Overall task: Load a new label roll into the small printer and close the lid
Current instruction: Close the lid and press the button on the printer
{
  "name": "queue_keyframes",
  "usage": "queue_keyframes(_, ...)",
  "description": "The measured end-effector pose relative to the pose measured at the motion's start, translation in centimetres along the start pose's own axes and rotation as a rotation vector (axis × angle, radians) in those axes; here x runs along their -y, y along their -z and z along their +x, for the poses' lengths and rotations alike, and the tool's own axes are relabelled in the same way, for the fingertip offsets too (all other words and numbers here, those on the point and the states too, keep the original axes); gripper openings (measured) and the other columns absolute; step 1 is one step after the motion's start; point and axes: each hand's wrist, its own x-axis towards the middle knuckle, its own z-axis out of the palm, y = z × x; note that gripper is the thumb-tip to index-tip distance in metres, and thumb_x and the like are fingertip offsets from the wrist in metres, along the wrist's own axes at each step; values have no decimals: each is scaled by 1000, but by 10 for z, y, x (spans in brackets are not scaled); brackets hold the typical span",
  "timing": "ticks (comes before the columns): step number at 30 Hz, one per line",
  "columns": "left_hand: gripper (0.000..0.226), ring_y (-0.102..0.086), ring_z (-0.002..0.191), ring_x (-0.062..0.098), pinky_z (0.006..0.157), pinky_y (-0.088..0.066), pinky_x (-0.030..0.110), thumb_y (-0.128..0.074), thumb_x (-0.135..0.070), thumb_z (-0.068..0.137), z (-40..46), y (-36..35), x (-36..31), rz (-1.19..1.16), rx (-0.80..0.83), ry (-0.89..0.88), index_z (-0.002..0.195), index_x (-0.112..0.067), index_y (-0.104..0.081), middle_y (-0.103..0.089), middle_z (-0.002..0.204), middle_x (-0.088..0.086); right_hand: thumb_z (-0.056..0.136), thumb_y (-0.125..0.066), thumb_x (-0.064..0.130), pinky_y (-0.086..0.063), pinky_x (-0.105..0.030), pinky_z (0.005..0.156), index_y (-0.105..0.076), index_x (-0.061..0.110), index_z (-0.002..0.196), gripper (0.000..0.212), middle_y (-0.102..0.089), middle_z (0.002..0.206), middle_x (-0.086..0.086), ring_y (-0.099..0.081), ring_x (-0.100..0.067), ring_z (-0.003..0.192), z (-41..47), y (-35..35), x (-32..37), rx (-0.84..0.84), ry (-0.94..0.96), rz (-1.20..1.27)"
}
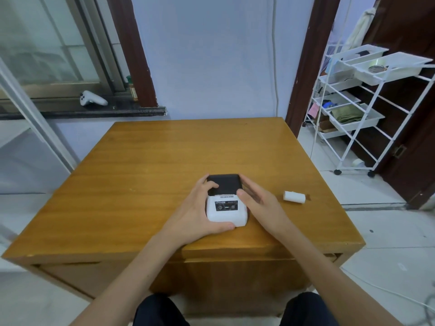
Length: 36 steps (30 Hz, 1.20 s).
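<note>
A small white printer (226, 211) with a dark lid (227, 183) sits near the middle front of the wooden table (141, 184); the lid lies flat and looks down. My left hand (200, 208) grips the printer's left side, thumb along its front edge and fingers curled onto the lid. My right hand (254, 198) rests against the printer's right side, fingers along the lid's edge. A white label roll (294, 196) lies on its side on the table, a hand's width to the right of my right hand, touched by neither hand.
A white wire shelf cart (367, 102) with trays stands at the right beside a dark door. A white game controller (93, 98) lies on the window sill at the back left. The table's front edge is close to my knees.
</note>
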Motion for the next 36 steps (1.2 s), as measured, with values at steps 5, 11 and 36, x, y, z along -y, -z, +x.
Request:
queue_keyframes(5, 120, -31, 129, -4, 105, -32, 23, -78, -71, 55, 0, 1, 0, -25, 10, 4, 150, -41, -11, -2, 162, -20, 88, -63, 24, -42, -23, 98, -25, 36, 148, 72, -51, 131, 18, -50, -2, 122, -1, 1, 0, 106, -6, -79)
queue_keyframes(11, 120, -37, 131, 3, 104, -34, 23, -85, -61, 60, 0, 2, 0, -61, 8, 32, 151, -41, -9, -25, 156, -14, 87, -64, 22, -37, -21, 99, -22, 36, 148, 76, -42, 140, 13, -42, -7, 129, 5, 0, -3, 124, -29, -82)
queue_keyframes(36, 114, -38, 112, -24, 87, -34, 7, -87, -54, 61, 1, 5, 0, -193, 15, 97, 148, -48, -14, -42, 129, -31, 93, -59, 29, -45, -21, 94, -46, 32, 140, 49, -54, 132, 17, -54, -2, 120, 9, 5, -4, -29, 17, -35)
